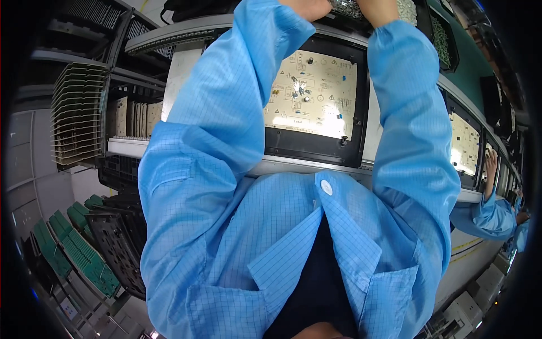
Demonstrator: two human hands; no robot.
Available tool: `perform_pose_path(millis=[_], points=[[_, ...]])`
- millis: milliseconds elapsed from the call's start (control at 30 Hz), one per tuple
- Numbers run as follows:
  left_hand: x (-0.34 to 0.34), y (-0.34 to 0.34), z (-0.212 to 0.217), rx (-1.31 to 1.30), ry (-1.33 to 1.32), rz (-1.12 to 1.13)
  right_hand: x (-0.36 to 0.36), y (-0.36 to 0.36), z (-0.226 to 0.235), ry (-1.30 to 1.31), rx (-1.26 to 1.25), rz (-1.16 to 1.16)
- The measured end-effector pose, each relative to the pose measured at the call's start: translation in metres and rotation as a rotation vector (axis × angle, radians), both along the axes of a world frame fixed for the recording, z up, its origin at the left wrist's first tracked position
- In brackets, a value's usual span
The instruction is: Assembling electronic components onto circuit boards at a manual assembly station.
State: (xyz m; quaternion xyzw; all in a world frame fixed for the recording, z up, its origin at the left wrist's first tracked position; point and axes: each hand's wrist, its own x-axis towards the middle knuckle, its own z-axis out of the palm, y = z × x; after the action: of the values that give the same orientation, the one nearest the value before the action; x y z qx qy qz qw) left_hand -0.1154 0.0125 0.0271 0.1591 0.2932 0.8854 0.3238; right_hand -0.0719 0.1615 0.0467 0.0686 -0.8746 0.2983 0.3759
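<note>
Both my arms, in blue checked sleeves, stretch forward to the far side of the bench. My left hand (309,8) lies at the top edge, next to a bin of small shiny metal parts (348,8). My right hand (380,11) is between those parts and a heap of small pale parts (407,11). The picture's edge cuts off the fingers of both hands. Below them, a cream circuit board (324,107) carrying a few black, blue and silver components lies flat in a black carrier frame (316,148). My left sleeve covers part of its left side.
A black bin of green parts (443,42) stands at the far right. Along the line sits another framed board (464,141), with a co-worker's hand (490,168) beyond it. Racked boards (79,113) stand at left, above green racks (82,254). A metal rail (180,31) runs behind.
</note>
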Motion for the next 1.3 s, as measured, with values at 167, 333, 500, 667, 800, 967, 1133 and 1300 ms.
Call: perform_pose_path(millis=[167,333,500,667,800,967,1133,1300], points=[[0.064,-0.058,0.031,-0.529,0.257,0.141,0.086,-0.025,-0.021,-0.36,0.13,0.313],[0.104,-0.105,0.002,-1.327,1.147,-0.007,0.134,-0.066,-0.056,-0.625,0.088,0.674],[0.139,-0.117,-0.022,-1.401,1.105,0.014,0.139,-0.072,-0.079,-0.523,0.133,0.616],[0.139,-0.112,-0.039,-1.311,1.187,0.118,0.146,-0.069,-0.085,-0.473,0.222,0.53],[0.139,-0.111,-0.044,-1.355,1.242,0.181,0.148,-0.056,-0.093,-0.39,0.16,0.525],[0.147,-0.116,-0.021,-1.294,1.161,0.165,0.168,-0.002,-0.07,-0.387,-0.151,0.161],[0.141,-0.114,0.016,-1.283,1.06,0.094,0.186,0.03,-0.099,-0.819,-1.194,0.179],[0.123,-0.112,0.018,-1.339,0.985,0.108,0.186,0.009,-0.109,-0.784,-1.324,0.273]])
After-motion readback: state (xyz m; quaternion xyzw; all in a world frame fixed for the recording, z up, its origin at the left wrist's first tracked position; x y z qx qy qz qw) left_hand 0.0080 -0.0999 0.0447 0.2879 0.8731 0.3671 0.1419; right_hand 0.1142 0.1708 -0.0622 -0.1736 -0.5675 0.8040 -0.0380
